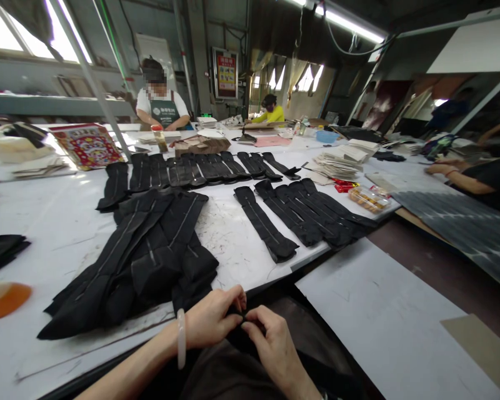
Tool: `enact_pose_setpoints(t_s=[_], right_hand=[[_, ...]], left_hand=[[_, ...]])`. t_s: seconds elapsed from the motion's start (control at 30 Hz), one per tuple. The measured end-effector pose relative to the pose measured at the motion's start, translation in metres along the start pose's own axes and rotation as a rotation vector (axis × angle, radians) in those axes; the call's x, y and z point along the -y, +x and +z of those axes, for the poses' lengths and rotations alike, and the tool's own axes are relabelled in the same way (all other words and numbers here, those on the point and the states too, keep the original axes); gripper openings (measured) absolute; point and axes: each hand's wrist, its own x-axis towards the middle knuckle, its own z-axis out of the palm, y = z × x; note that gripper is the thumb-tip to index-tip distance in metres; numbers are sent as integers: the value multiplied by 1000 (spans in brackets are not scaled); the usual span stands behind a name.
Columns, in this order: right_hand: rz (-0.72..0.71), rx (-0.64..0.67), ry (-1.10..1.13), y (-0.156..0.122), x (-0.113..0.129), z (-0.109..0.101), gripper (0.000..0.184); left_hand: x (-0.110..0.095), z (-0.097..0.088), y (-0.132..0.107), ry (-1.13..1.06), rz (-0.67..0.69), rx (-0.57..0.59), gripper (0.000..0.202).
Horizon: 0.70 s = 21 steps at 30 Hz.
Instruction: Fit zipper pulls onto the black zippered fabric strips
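Note:
Close together at the table's front edge, my left hand and my right hand both pinch a piece of black fabric. Most of that piece is lost against my dark clothing, so its shape is hard to make out. A pale bangle circles my left wrist. Just beyond my left hand lies a heap of black zippered fabric pieces. Ahead and to the right, one black zippered piece lies beside an overlapping row of similar pieces.
Another long row of black pieces crosses the table behind. A snack box, stacked cards and a red patterned package stand around. A lower white board is at right. Co-workers sit at the back and right.

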Motion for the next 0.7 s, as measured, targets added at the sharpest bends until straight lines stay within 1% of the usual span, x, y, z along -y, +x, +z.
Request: enact_pose_setpoints(t_s=[0.13,0.23,0.33,0.43,0.53,0.6,0.7], right_hand=[[-61,-34,-43,0,-2,4,20],[-56,-27,-41,2,0,3,22],[-37,-7,-28,6,2,4,21],[-76,-32,-33,7,0,7,24],[-117,-61,-42,7,-2,8,28],[-113,-46,-27,8,-2,8,28],[-106,-20,4,10,1,10,26]], left_hand=[[5,0,-1,-87,-42,-12,17],[9,0,-1,-175,-84,-1,20],[11,2,-1,-333,-128,-12,23],[14,4,-2,-510,-155,-31,25],[20,5,-4,-755,-185,-12,30],[24,4,-7,-900,-197,-1,35],[28,3,-10,-1012,-183,-2,41]])
